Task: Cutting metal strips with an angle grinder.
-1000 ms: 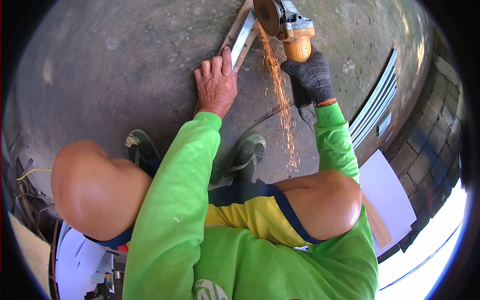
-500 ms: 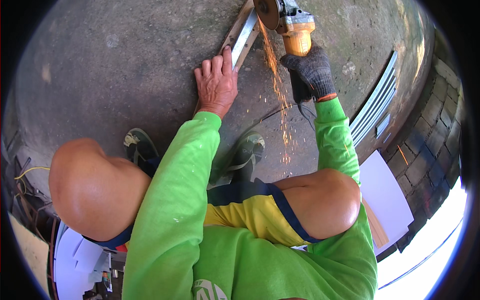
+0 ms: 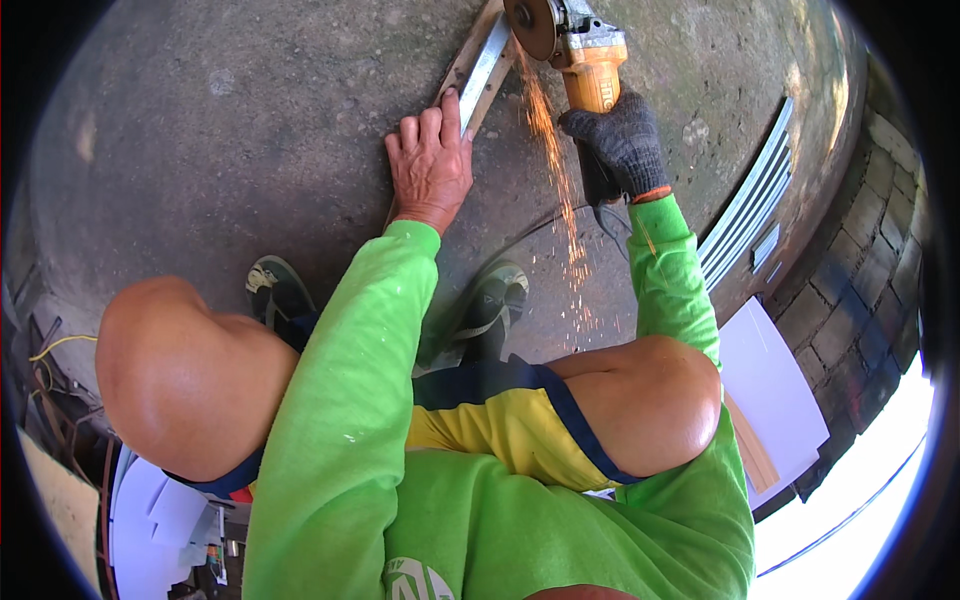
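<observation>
My right hand (image 3: 618, 145), in a dark grey knit glove, is closed around the yellow body of an angle grinder (image 3: 592, 82). The grinder's disc (image 3: 533, 24) meets a silvery metal bar (image 3: 484, 72) near the top of the view, and orange sparks stream from there toward me. Under the bar lies a wooden board (image 3: 494, 96). My bare left hand (image 3: 431, 165) presses on the bar's near end, index finger stretched along it and the other fingers curled. The palm side of that hand is hidden.
Several metal strips (image 3: 748, 200) lie on the concrete floor (image 3: 250, 150) at the right, near a block wall (image 3: 850, 270). A dark cord (image 3: 535, 228) runs behind the sparks. My shoes (image 3: 495, 300) stand below. White sheets (image 3: 770, 380) lie lower right.
The grinder and both hands have shifted very slightly left. The spark stream looks a little denser near the disc. The bar stays under my left hand.
</observation>
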Demonstrator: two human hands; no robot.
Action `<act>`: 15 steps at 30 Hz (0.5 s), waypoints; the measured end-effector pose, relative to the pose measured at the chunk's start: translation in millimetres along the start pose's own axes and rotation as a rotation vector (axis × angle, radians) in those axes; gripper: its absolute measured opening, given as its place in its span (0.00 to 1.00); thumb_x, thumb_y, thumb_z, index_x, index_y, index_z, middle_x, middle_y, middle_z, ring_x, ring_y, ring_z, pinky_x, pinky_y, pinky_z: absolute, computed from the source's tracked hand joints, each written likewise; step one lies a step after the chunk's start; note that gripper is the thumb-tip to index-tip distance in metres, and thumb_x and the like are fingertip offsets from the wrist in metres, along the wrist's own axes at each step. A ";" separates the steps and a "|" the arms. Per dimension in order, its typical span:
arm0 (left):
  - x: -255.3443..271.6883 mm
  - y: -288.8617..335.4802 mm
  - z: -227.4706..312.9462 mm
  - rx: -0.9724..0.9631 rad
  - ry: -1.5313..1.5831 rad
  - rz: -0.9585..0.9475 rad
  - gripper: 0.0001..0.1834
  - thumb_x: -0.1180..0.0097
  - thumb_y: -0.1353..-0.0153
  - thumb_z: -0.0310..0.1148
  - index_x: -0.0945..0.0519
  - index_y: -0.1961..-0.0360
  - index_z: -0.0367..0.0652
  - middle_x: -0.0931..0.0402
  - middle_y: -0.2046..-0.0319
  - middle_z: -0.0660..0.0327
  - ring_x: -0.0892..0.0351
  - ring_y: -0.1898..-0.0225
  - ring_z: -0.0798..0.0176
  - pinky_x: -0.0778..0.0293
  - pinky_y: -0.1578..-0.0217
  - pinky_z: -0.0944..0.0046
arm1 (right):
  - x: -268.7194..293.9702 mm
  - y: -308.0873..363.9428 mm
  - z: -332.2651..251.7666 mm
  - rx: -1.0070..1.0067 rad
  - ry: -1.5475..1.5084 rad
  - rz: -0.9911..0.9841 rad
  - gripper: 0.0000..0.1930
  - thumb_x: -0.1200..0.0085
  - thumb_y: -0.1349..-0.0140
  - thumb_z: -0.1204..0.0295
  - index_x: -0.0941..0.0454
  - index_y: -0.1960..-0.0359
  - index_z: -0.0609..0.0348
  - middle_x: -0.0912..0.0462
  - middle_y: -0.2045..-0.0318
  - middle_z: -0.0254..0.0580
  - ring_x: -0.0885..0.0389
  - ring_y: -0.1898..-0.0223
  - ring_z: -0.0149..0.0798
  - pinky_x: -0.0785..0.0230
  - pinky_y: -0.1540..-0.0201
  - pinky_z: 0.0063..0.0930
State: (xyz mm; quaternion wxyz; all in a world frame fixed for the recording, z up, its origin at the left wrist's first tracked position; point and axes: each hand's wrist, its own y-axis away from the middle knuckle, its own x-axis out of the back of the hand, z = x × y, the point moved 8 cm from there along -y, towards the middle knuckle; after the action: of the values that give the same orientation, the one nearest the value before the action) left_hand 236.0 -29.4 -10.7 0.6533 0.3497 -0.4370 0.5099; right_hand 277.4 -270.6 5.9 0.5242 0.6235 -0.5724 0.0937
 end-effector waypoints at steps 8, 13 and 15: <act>0.2 0.7 -1.4 0.004 0.011 -0.006 0.34 0.39 0.38 0.40 0.33 0.31 0.44 0.30 0.55 0.59 0.32 0.55 0.51 0.36 0.57 0.49 | -1.6 -4.6 0.5 -0.015 -0.031 -0.035 0.35 0.26 0.58 0.53 0.21 0.50 0.61 0.13 0.61 0.54 0.13 0.58 0.50 0.21 0.52 0.40; -0.2 0.2 -0.4 0.002 0.011 -0.003 0.35 0.39 0.37 0.40 0.34 0.31 0.45 0.30 0.55 0.58 0.32 0.55 0.51 0.36 0.57 0.49 | -4.2 -2.1 6.2 -0.031 -0.029 -0.037 0.36 0.26 0.59 0.53 0.21 0.50 0.60 0.13 0.62 0.52 0.12 0.60 0.49 0.21 0.53 0.40; -0.7 0.0 -0.8 0.008 0.015 -0.010 0.34 0.39 0.37 0.40 0.34 0.31 0.45 0.30 0.55 0.58 0.32 0.55 0.51 0.36 0.56 0.49 | -3.8 1.1 6.6 -0.026 -0.050 -0.029 0.36 0.25 0.60 0.53 0.21 0.50 0.60 0.13 0.62 0.52 0.12 0.60 0.49 0.21 0.53 0.40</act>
State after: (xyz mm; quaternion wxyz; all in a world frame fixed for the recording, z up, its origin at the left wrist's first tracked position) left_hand 236.0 -28.9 -11.6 0.6577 0.3508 -0.4284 0.5108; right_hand 272.0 -273.1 0.9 0.5192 0.6271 -0.5773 0.0629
